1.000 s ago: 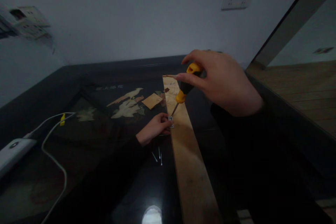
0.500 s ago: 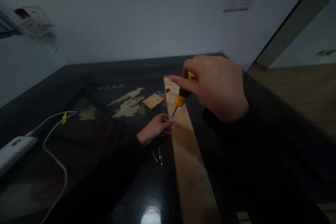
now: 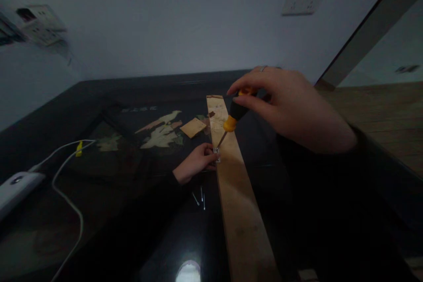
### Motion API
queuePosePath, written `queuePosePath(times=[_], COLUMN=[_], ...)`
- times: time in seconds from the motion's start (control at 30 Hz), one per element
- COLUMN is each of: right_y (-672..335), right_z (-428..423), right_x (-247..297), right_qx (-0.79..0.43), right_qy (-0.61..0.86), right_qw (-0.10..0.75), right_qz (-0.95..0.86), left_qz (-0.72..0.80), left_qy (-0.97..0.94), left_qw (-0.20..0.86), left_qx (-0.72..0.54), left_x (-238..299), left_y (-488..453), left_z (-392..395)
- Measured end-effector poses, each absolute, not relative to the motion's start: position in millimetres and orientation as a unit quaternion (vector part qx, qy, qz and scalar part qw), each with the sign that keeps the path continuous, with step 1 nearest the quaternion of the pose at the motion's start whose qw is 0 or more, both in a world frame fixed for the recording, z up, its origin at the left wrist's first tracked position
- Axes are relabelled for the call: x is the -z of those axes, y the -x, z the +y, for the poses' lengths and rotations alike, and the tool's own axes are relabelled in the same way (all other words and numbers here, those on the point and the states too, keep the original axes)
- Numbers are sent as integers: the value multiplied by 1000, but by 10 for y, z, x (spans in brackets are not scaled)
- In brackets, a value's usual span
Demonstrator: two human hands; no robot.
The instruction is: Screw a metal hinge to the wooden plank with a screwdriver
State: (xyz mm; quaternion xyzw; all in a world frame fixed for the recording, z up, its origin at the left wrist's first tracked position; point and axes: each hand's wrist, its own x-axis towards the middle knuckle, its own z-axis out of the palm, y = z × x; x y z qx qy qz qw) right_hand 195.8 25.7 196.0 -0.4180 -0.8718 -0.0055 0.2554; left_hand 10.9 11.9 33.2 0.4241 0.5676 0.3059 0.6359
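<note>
My right hand grips the black and yellow handle of a screwdriver, thumb and fingers around its upper end. The driver slants down to the left, its tip at a small metal plate on the left edge of a long wooden plank. Closed on that plate, my left hand pinches it against the plank's edge with thumb and fingers. Whether a screw sits under the tip is too small to tell. Three screws lie on the dark tabletop, just below my left hand.
Left of the plank's far end lies a square wooden piece. A white power strip and a white cable with a yellow tag are at the left. Behind the table rises a wall with sockets.
My right hand has shifted right and turned on the screwdriver handle, its fingers loosened and more extended. The handle leans slightly further right. My left hand stays on the plate.
</note>
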Motion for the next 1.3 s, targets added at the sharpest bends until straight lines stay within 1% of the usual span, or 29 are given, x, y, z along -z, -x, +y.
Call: queuePosePath(times=[0.13, 0.23, 0.37, 0.53, 0.63, 0.83, 0.97, 1.07, 1.13, 1.3], right_y=[-1822, -1741, -1773, -1948, -1962, -1806, -1733, -1769, -1832, -1968], right_z=[244, 230, 235, 220, 199, 220, 257, 274, 272, 221], right_x=[-1872, -1818, -1822, -1950, -1998, -1907, -1839, -1820, -1833, -1938], right_qx=[90, 117, 88, -6, -31, 89, 118, 104, 73, -20], right_qy=[484, 537, 563, 454, 433, 515, 553, 542, 506, 423], right_qw=[272, 292, 282, 266, 243, 237, 246, 268, 276, 260], right_qz=[-827, -782, -772, -850, -868, -819, -787, -790, -814, -868], left_qz=[556, 559, 561, 567, 567, 561, 559, 558, 560, 571], left_qy=[-424, -423, -422, -419, -418, -427, -426, -423, -421, -420], left_qw=[642, 642, 640, 638, 638, 636, 636, 638, 639, 635], left_qx=[-314, -311, -312, -311, -312, -314, -319, -320, -318, -308], left_x=[-303, -309, -324, -330, -332, -308, -284, -285, -300, -350], left_y=[-105, -109, -113, -115, -113, -100, -97, -99, -104, -113], left_z=[122, 118, 124, 131, 126, 125, 133, 134, 129, 117])
